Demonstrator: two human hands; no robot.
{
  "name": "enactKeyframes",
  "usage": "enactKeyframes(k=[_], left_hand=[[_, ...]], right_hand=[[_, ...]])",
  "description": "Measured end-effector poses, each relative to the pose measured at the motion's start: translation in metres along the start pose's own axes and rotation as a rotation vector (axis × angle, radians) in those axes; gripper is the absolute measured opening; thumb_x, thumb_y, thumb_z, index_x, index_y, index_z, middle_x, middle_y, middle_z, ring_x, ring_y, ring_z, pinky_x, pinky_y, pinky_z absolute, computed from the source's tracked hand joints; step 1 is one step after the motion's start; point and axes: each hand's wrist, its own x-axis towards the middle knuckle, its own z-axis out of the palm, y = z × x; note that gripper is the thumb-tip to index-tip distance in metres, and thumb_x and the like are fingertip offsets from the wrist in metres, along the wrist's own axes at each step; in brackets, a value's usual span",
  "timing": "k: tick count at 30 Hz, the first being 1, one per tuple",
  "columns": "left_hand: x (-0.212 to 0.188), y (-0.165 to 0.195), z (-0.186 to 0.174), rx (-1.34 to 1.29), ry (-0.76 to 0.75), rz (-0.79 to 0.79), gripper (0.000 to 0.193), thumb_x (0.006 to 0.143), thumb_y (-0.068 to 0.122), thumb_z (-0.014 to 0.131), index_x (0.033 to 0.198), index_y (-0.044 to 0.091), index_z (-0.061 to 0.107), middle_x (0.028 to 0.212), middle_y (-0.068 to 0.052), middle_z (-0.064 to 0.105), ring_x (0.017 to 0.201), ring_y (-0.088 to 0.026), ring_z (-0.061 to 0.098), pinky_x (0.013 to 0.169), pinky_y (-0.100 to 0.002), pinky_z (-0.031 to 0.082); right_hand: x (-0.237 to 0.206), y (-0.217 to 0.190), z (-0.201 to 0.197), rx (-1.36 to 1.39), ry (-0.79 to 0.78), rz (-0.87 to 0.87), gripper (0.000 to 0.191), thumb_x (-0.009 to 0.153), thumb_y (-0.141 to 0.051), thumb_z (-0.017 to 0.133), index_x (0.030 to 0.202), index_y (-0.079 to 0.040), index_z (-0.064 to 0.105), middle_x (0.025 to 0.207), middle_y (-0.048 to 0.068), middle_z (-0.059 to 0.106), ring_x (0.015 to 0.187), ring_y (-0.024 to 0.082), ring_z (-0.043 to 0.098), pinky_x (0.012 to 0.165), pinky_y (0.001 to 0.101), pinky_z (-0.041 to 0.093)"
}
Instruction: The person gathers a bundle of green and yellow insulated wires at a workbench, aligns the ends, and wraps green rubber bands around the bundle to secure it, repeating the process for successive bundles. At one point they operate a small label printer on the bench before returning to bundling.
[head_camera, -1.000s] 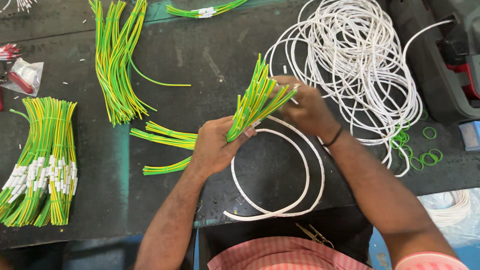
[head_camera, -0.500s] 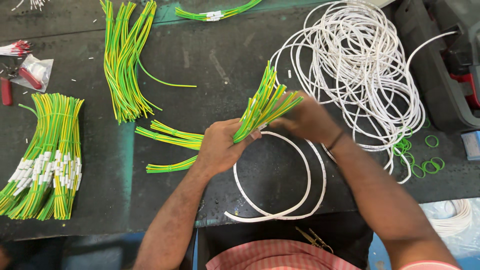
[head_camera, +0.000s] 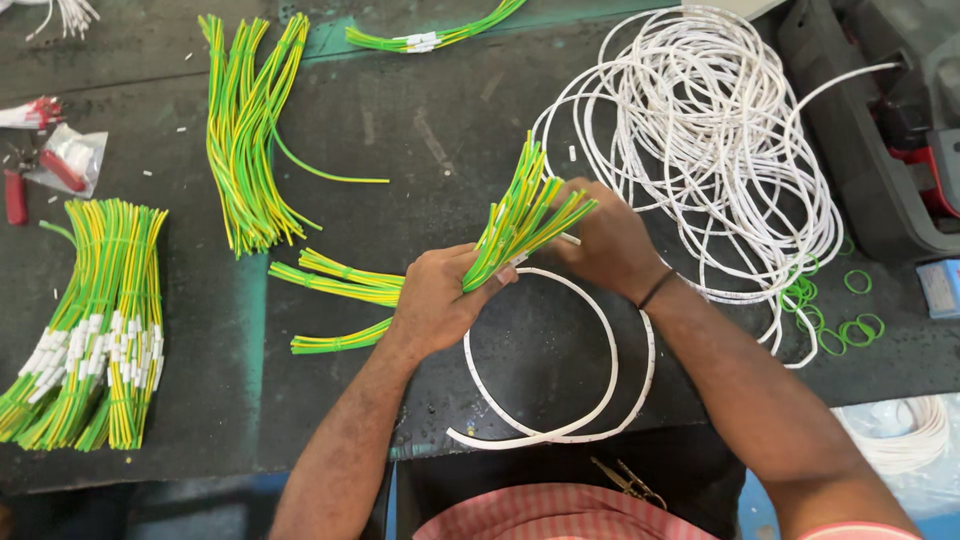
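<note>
My left hand (head_camera: 437, 298) grips a bundle of green-and-yellow wires (head_camera: 520, 212) near its lower end, and the bundle fans up and to the right. My right hand (head_camera: 607, 240) touches the same bundle on its right side, fingers closed around the wires and a white strip. That white strip (head_camera: 600, 400) curves in a loop on the dark table (head_camera: 420, 110) just below both hands. Two short green-and-yellow wire bunches (head_camera: 340, 280) lie to the left of my left hand.
A big coil of white cable (head_camera: 720, 140) lies at the right. More green-and-yellow wire bundles lie at top centre (head_camera: 245, 130), top (head_camera: 430, 38) and far left with white tags (head_camera: 90, 320). Green rubber bands (head_camera: 845, 320), a dark tool case (head_camera: 880, 120) and red pliers (head_camera: 15, 195).
Both hands and the wire bundle have stayed in nearly the same place. The fingers of my right hand have shifted slightly along the bundle.
</note>
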Motion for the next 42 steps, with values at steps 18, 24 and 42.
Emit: enactKeyframes(k=[18, 24, 42], left_hand=[[0.000, -0.003, -0.001, -0.018, 0.011, 0.032, 0.014, 0.092, 0.022, 0.070, 0.101, 0.014, 0.076, 0.096, -0.006, 0.076, 0.088, -0.029, 0.076, 0.076, -0.039, 0.057], [0.001, 0.000, -0.002, -0.017, -0.002, 0.014, 0.015, 0.094, 0.024, 0.070, 0.102, 0.013, 0.076, 0.098, -0.007, 0.077, 0.089, -0.029, 0.076, 0.076, -0.039, 0.057], [0.003, 0.001, 0.000, 0.023, -0.011, 0.000, 0.025, 0.094, 0.029, 0.071, 0.114, 0.015, 0.074, 0.097, -0.011, 0.075, 0.087, -0.035, 0.073, 0.073, -0.042, 0.055]], right_hand=[[0.004, 0.016, -0.018, 0.122, -0.028, 0.128, 0.020, 0.087, -0.008, 0.074, 0.106, -0.007, 0.076, 0.098, 0.011, 0.078, 0.086, 0.024, 0.076, 0.076, 0.0364, 0.059], [-0.001, 0.018, -0.056, 1.098, 0.121, 0.484, 0.015, 0.096, -0.004, 0.070, 0.109, 0.003, 0.070, 0.095, 0.010, 0.074, 0.081, 0.013, 0.072, 0.065, 0.0256, 0.056], [-0.003, 0.005, -0.062, 0.528, 0.274, -0.086, 0.014, 0.097, -0.008, 0.080, 0.105, -0.004, 0.070, 0.113, 0.010, 0.069, 0.076, 0.005, 0.056, 0.067, 0.0199, 0.044]])
